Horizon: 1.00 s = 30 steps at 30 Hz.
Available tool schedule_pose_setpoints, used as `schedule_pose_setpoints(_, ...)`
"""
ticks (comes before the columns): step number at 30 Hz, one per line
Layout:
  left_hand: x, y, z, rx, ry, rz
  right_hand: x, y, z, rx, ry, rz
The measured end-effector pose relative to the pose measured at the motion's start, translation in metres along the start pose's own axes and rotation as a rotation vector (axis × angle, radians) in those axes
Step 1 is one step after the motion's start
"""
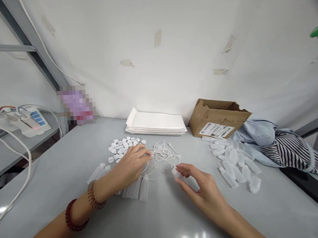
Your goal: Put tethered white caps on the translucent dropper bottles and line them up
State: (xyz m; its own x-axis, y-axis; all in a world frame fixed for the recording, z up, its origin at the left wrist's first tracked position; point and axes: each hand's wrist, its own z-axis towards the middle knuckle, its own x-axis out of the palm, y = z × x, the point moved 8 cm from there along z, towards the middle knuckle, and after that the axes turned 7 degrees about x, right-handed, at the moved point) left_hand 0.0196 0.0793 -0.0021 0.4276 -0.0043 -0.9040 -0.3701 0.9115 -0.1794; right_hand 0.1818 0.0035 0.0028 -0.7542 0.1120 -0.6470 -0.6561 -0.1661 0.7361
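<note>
My right hand [196, 184] grips a small translucent squeeze bottle [175, 173] between thumb and fingers, its neck pointing up and to the left. My left hand [136, 161] has its fingertips pressed together at the left edge of a tangled pile of thin white straps [161, 151]. Whatever is between those fingertips is too small to make out. Behind the left hand lie many small white caps [121, 147]. Below its wrist, several bottles [144, 189] lie in a row, with thin strap ends curving from their necks. More bottles [99, 172] are partly hidden left of the forearm.
Loose translucent bottles [233, 159] are heaped on the right. Behind them stand an open cardboard box [218, 118] and bunched striped and blue cloth [281, 145]. White padded envelopes [156, 122] are stacked by the wall. A power strip [34, 122] and cables are at left.
</note>
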Motion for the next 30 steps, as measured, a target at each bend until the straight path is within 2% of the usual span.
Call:
schedule_pose_setpoints(9, -0.019, -0.005, 0.003, -0.013, -0.135, -0.049, 0.006, 0.000, 0.000, -0.010, 0.025, -0.004)
schedule_pose_setpoints(14, -0.039, -0.011, 0.003, -0.070, -0.351, -0.153, 0.012, 0.003, -0.001, -0.021, 0.059, -0.025)
schedule_pose_setpoints(17, -0.049, -0.006, -0.001, -0.172, -0.468, -0.238, 0.014, 0.004, -0.002, -0.029, 0.073, -0.024)
schedule_pose_setpoints(20, -0.051, 0.008, -0.009, -0.376, -0.538, -0.414, 0.015, 0.002, -0.003, -0.016, 0.084, -0.011)
schedule_pose_setpoints(24, -0.041, 0.027, -0.019, -0.621, -0.599, -0.821, 0.015, 0.000, -0.003, -0.002, 0.092, -0.003)
schedule_pose_setpoints(27, -0.032, 0.032, -0.019, -0.688, -0.591, -1.100, 0.014, 0.004, -0.003, -0.030, 0.079, -0.003)
schedule_pose_setpoints(30, -0.026, 0.030, -0.015, -0.689, -0.537, -1.269, 0.014, 0.007, -0.003, -0.049, 0.071, -0.001)
